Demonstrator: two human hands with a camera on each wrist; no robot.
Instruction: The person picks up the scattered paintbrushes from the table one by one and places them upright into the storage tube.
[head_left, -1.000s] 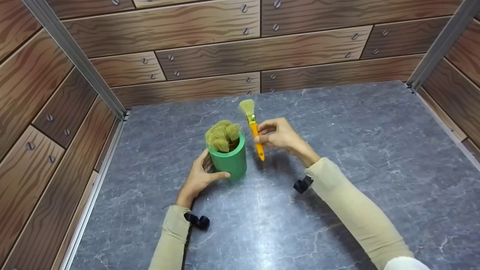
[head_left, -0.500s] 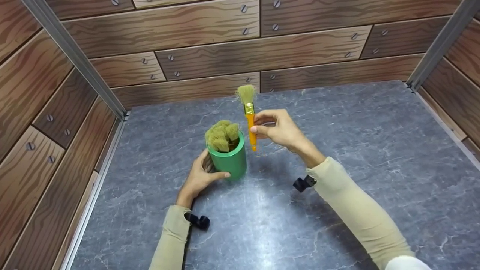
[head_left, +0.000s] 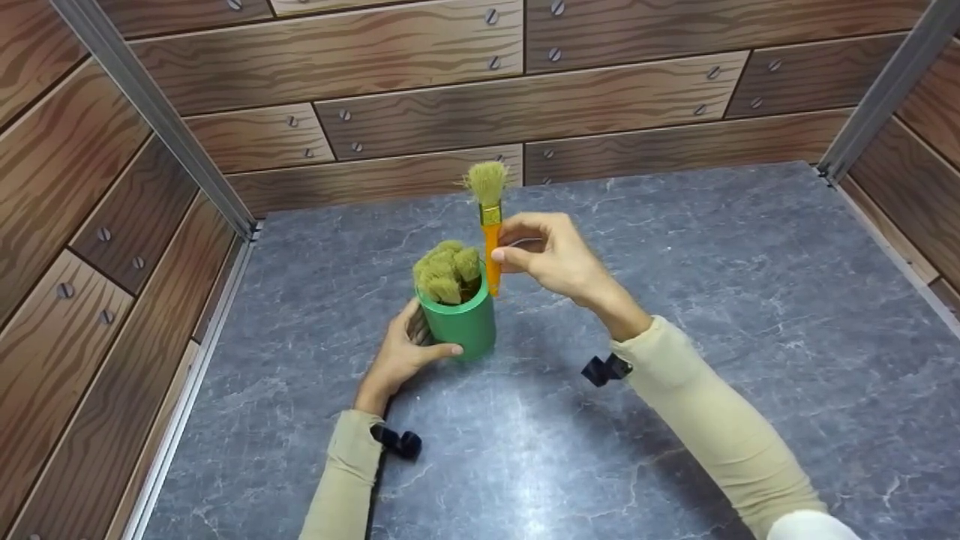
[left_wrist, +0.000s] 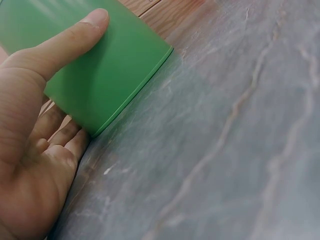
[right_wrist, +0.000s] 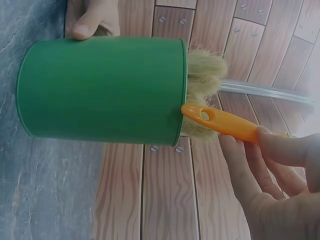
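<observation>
A green cylindrical pot (head_left: pixel 463 330) stands upright on the table, with several pale-bristled brushes (head_left: pixel 444 271) crowded in it, bristles up; their handles are hidden inside. My left hand (head_left: pixel 401 352) holds the pot from the left, thumb across its front and fingers behind, as the left wrist view also shows. Between thumb and fingers, my right hand (head_left: pixel 551 255) pinches a paintbrush (head_left: pixel 491 232) by its orange handle, bristles up. In the right wrist view the end of the orange handle (right_wrist: pixel 225 122) overlaps the pot's rim (right_wrist: pixel 183 75).
The table (head_left: pixel 675 300) is grey with a marbled surface. Wood-patterned walls (head_left: pixel 420 82) enclose it at the back and both sides, with metal posts (head_left: pixel 157 112) in the corners. A small black camera (head_left: pixel 397 441) sits on each wrist.
My right hand has lifted the paintbrush and brought it left, from beside the pot to the right edge of its rim. The brush now stands nearly vertical. The left hand and pot have stayed put.
</observation>
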